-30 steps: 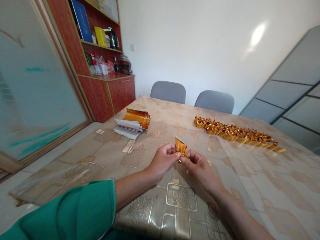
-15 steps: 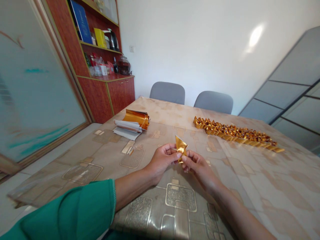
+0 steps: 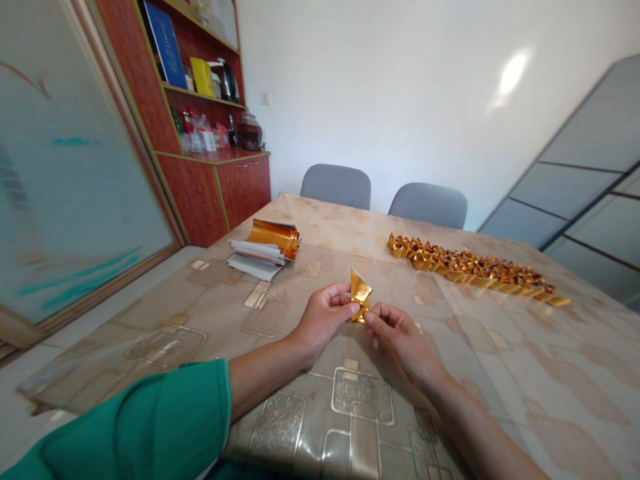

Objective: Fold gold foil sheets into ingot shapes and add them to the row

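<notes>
A small piece of folded gold foil paper [image 3: 361,291] is held upright above the near half of the table, its pointed top standing free. My left hand [image 3: 324,319] pinches its left edge between thumb and fingers. At the lower right edge, my right hand [image 3: 400,333] grips it with thumb and forefinger. To the left lies a stack of foil sheets [image 3: 273,233], gold on one side and pale on the other, curled up. On the right, several rows of folded gold foil pieces [image 3: 475,267] lie close together.
A patterned plastic cover lies over the table [image 3: 310,400]. Two grey chairs [image 3: 336,185] stand at its far side by the wall. A red-brown cabinet [image 3: 215,187] with bottles and a kettle is at the back left, beside a frosted sliding door [image 3: 65,167].
My right hand has shifted slightly at the lower part of the foil paper, and more of its lower fold shows between my hands. The stack and rows are unchanged.
</notes>
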